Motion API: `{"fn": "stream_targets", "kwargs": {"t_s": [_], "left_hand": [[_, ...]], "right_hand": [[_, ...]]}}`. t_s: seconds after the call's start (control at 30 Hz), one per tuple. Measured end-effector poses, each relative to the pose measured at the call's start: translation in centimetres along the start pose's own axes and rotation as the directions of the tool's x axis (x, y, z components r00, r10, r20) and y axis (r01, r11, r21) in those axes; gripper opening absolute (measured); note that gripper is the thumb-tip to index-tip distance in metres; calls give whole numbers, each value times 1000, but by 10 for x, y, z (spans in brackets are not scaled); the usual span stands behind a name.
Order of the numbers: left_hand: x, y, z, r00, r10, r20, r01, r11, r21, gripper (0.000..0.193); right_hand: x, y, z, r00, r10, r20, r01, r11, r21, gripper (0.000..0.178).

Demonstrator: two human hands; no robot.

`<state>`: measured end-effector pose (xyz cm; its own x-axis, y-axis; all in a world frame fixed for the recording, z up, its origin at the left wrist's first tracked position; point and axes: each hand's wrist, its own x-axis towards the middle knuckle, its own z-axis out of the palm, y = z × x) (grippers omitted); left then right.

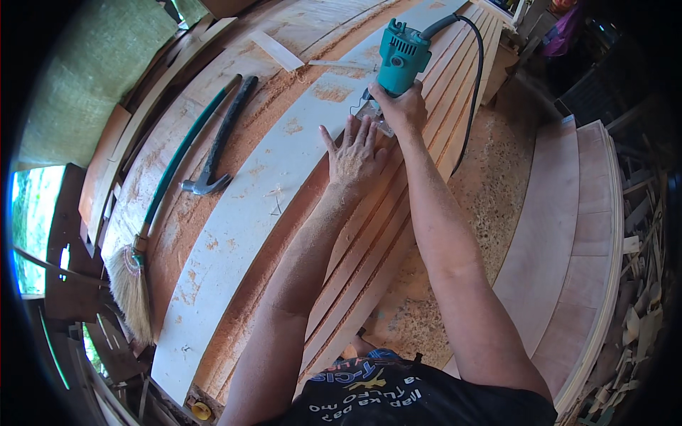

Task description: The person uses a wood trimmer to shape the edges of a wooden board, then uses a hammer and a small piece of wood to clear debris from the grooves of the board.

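Presently, my right hand [403,110] grips the power tool [403,60], while my left hand [352,157] lies wide-fingered just beside it.

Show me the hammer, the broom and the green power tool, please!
Hammer [229,126]: head view, on the middle of its dark handle.
Broom [131,285]: head view, on its straw bristles.
Green power tool [402,62]: head view, on its motor body.
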<state>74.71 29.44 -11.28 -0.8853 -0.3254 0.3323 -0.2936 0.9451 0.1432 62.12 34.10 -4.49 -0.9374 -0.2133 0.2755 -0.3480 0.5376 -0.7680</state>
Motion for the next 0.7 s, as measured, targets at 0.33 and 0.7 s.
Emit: {"fn": "stream_targets", "kwargs": {"t_s": [0.33, 0.7], "left_hand": [[13, 3, 8, 999, 20, -36, -22, 998, -53, 60], [24, 6, 11, 999, 11, -34, -12, 999, -47, 60]], "right_hand": [[12, 4, -2, 1000, 15, 21, -15, 1000, 12, 84], [25, 6, -1, 1000, -11, 4, 11, 1000, 1, 78]]}}
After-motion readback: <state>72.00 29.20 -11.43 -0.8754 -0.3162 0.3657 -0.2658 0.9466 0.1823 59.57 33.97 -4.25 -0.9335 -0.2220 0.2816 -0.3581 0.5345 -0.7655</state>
